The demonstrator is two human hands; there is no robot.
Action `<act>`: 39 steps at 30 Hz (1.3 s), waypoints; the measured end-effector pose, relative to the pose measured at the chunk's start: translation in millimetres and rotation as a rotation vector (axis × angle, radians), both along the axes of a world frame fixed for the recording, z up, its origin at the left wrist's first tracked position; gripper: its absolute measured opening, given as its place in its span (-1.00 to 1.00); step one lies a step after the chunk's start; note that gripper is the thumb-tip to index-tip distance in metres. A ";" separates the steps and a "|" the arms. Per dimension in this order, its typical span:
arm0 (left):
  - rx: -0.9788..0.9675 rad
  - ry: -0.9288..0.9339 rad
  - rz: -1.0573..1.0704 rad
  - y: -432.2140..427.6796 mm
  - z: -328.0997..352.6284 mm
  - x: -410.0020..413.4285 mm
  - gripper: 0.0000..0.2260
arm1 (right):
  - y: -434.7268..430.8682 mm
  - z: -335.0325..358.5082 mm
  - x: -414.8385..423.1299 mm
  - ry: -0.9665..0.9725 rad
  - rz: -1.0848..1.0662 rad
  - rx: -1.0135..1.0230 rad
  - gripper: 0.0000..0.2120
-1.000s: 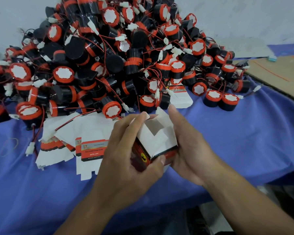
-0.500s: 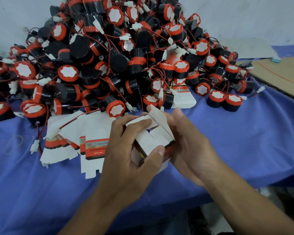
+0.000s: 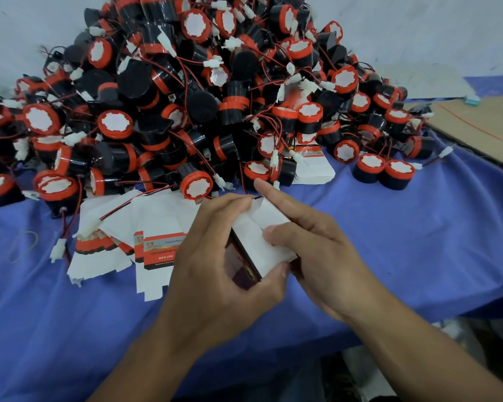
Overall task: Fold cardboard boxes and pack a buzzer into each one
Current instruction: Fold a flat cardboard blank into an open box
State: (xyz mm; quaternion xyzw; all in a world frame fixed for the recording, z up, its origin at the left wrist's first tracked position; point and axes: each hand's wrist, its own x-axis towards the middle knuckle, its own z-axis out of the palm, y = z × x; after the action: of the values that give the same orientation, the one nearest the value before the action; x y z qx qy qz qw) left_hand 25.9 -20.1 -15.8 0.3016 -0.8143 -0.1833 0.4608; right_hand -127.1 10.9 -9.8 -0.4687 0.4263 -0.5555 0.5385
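A cardboard box [image 3: 256, 246], white flaps folded in, tilted near heaped red-black buzzers [image 3: 115, 124].

The box [image 3: 254, 242] end flaps, open before, now lie folded flat; the right hand [image 3: 325, 256] thumb has come onto them.

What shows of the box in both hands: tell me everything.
The small cardboard box is white on its flaps, red and dark on its printed side. It is tilted over the blue cloth, end flaps folded nearly shut. The left hand grips its printed side; the right hand presses a thumb on the flaps.
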 end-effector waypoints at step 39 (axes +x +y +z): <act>-0.288 0.002 0.170 -4.5 -12.9 -4.4 -0.42 | 5.7 8.5 -3.4 0.269 -0.031 -0.175 -0.69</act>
State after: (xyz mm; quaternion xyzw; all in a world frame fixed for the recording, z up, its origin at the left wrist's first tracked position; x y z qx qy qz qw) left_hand 21.5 -24.6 -28.6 0.3001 -0.8032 -0.0255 0.5139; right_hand -130.4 16.5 -1.4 -0.5775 0.4518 -0.5309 0.4249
